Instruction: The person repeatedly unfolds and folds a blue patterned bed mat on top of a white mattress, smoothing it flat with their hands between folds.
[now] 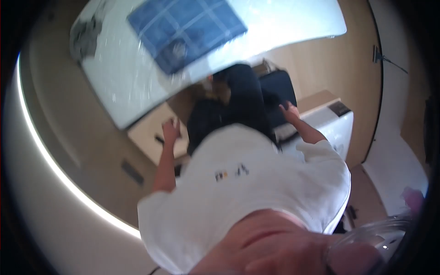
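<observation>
My left hand (171,131) is at the left of my lap, over a pale wooden surface (149,130), with its fingers curled. A small black piece (159,138) shows right beside it; whether the hand touches it, I cannot tell. On the other side my right hand (289,112) has its thumb and fingers apart and nothing visible in them. It hovers by a black bag-like or seat-like thing (278,91), next to my dark trousers (245,91). Blur hides finer detail of both hands.
Ahead stands a white glossy table (293,27) with a blue gridded mat (197,27) and a grey crumpled cloth-like thing (87,36). A white cabinet-like unit (337,130) with a dark item (339,108) on it is at my right. A light strip (59,172) curves along the left.
</observation>
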